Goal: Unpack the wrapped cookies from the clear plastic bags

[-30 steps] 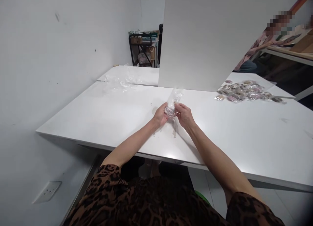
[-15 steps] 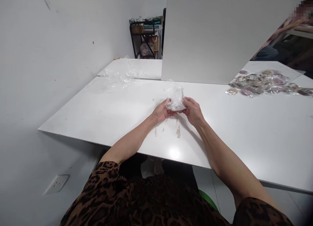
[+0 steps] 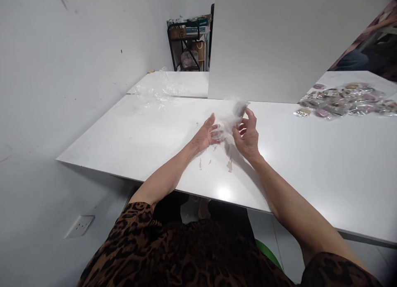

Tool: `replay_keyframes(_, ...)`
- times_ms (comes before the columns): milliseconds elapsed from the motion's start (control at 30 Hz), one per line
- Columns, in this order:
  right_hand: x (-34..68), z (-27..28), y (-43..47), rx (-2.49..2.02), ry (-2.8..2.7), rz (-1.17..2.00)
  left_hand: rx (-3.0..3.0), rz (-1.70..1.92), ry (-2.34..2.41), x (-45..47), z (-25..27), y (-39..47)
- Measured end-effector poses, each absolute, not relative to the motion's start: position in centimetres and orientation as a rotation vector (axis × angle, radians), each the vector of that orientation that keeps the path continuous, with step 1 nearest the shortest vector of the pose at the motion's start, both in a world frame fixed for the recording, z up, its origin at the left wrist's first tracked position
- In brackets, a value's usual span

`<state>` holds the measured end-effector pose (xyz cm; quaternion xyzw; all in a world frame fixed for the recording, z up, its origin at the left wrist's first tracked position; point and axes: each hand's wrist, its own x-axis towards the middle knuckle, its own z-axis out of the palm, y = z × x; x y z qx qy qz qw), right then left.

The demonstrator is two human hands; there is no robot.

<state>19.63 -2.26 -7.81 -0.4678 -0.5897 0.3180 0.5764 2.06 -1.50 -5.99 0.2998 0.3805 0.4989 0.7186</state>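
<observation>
1. The clear plastic wrapping [image 3: 226, 125] was between the two hands, just above the tabletop, smeared by motion blur. A greyish piece [image 3: 240, 109] showed at its upper right (too blurred to say what it was).
2. The right hand [image 3: 247, 138] had its fingers bent and its thumb drawn in, pinching the wrapping by its right side, with the index finger beside the greyish piece.
3. The left hand [image 3: 204, 136] was spread, thumb raised and fingers apart, their tips reaching to the wrapping's lower left; whether they pressed on it, I could not tell.
4. Beneath both hands lay the white table [image 3: 124, 142], with a few brownish marks [image 3: 229, 166] on its surface, just nearer the person than the wrapping.
5. Farther off to the left, a loose heap of clear film [image 3: 159, 94] lay across the seam between this table and a second white table [image 3: 194, 81].
6. Well apart to the right, many small wrapped packets [image 3: 341, 103] lay bunched together, some pinkish, some tan.
7. Beyond the hands, a large pale panel [image 3: 263, 43] stood upright along the seam.
8. Behind it on the left was a black rack [image 3: 184, 39] with boxes on top and bags lower down.
9. On the near left, a socket plate [image 3: 81, 226] was set in the wall [image 3: 77, 72].
</observation>
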Motion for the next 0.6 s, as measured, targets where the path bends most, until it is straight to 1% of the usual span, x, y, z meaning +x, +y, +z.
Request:
replay_keyframes(67,19.4,-7.8,-2.4,-1.076,-1.415,0.750,0.720,1.143,0.850,2.3,-6.3,-1.5)
replay_keyframes(133,19.3,-7.9,-2.1,-1.033,-1.366,0.819,0.722,1.218,0.860,2.5,-6.5,-1.6)
replay_keyframes(233,19.6,-7.9,-1.1,-0.954,-1.146,1.024,0.659,1.345,0.836,2.6,-6.4,-1.7)
replay_keyframes(400,20.5,-7.5,-0.1,-0.952,-0.708,1.355,0.672,1.405,0.777,2.6,-6.1,-1.8)
replay_keyframes(533,20.9,-7.5,0.6,-0.978,-0.423,1.439,1.028,1.421,0.715,2.1,-5.6,-2.3)
replay_keyframes(600,21.4,-7.8,1.3,-0.939,-0.348,1.416,1.339,1.327,0.689,1.5,-4.9,-2.8)
